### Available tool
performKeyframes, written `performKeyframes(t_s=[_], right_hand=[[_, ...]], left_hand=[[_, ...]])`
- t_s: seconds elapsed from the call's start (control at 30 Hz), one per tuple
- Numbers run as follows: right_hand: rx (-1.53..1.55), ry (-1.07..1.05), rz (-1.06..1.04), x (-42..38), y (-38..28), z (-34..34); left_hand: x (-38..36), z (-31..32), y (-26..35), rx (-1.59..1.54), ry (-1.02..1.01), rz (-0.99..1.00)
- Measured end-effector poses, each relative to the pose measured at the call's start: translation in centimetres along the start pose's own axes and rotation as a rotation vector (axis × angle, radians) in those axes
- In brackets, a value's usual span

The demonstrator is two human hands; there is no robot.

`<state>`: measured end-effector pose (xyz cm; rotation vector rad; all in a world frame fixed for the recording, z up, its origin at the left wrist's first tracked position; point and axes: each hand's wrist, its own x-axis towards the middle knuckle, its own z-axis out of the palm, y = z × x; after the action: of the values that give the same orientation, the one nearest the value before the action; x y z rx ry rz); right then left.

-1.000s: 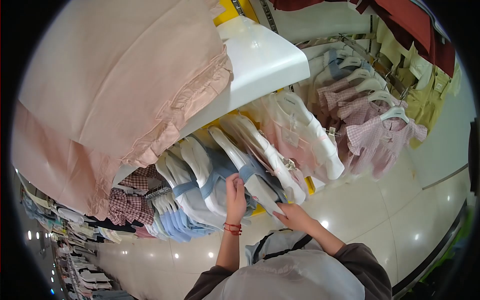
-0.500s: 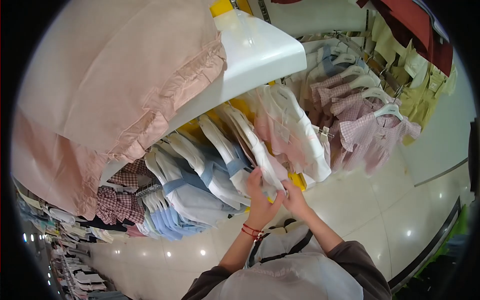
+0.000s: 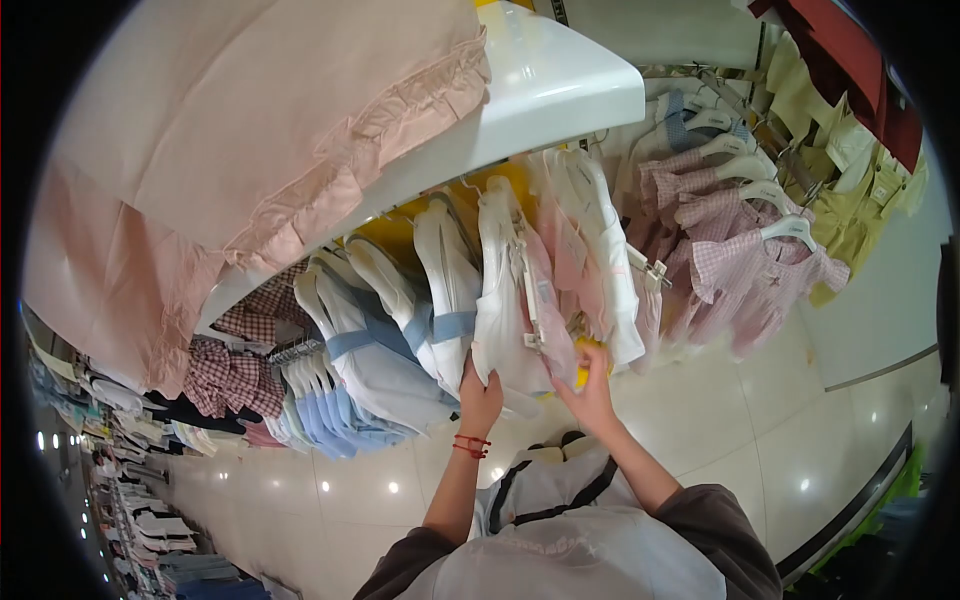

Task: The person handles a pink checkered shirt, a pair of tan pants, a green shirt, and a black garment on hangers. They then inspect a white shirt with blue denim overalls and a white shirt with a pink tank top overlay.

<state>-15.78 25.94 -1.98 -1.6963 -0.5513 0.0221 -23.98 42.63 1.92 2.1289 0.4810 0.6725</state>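
A white sleeveless top hangs from the rail in front of me, its front turned toward me. My left hand pinches the lower side edge of this top; a red cord bracelet is on that wrist. Right behind the top hangs a pale pink garment, with a white clip hanger between the two. My right hand is at the lower edge of the pink garment, thumb touching or close to it, fingers apart. White tops with blue trim hang to the left of my left hand.
A glossy white shelf juts out above the rail, with a large pink ruffled garment draped at upper left. Pink checked dresses hang at right, beside yellow overalls. Plaid clothes hang at left over tiled floor.
The white top has swung round to face me, and the clip hanger now shows beside it. My hands have moved apart, the left going left and the right loosening its pinch.
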Motion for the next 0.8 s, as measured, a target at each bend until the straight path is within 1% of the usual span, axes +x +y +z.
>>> performKeyframes(t_s=[0.07, 0.13, 0.23, 0.27, 0.33, 0.43, 0.47, 0.53, 0.57, 0.63, 0.67, 0.73, 0.77, 0.8], right_hand=[[-0.081, 0.054, -0.055, 2.1, -0.8, 1.0], [-0.192, 0.084, -0.132, 3.3, 0.4, 3.1], [-0.071, -0.113, -0.035, 3.4, 3.4, 5.2], [-0.080, -0.156, 0.025, 3.2, 4.2, 5.4], [-0.098, -0.247, 0.143, 2.9, 4.8, 5.0], [-0.129, -0.267, 0.082, 1.8, 4.3, 4.1], [-0.133, -0.316, 0.061, 1.2, 3.6, 3.9], [-0.143, -0.406, 0.018, 0.0, 1.2, 3.9], [-0.128, -0.446, 0.045, -0.4, -0.1, 4.0], [-0.093, -0.532, 0.099, -1.3, -2.5, 4.5], [-0.015, -0.553, 0.097, -1.5, -3.1, 4.6], [0.145, -0.606, 0.088, -1.9, -4.0, 4.9], [0.119, -0.637, 0.082, -1.9, -4.2, 5.0], [0.092, -0.669, 0.072, -1.8, -4.4, 5.0]], left_hand=[[-0.2, 0.1, -0.3, 0.047, 0.026, 0.036], [-0.3, 0.0, 0.2, 0.017, 0.008, 0.056], [-0.2, 0.0, 0.8, 0.023, 0.010, 0.096], [-0.2, -0.1, 0.8, 0.034, 0.016, 0.109], [-0.3, -0.4, 0.4, 0.083, 0.069, 0.072], [0.1, -0.8, 0.2, 0.089, 0.150, -0.001], [0.1, -0.8, 0.1, 0.080, 0.173, -0.029], [-0.3, -0.7, -0.2, -0.124, 0.001, -0.068], [-0.6, -0.7, -0.4, -0.225, -0.087, -0.086], [-2.3, 0.3, -1.4, -0.215, -0.067, -0.181], [-2.8, 0.6, -1.9, -0.208, -0.053, -0.229], [-2.8, -0.7, -1.4, -0.298, -0.139, -0.308], [-2.9, -1.4, -1.0, -0.345, -0.176, -0.349], [-2.9, -2.1, -0.1, -0.350, -0.265, -0.320]])
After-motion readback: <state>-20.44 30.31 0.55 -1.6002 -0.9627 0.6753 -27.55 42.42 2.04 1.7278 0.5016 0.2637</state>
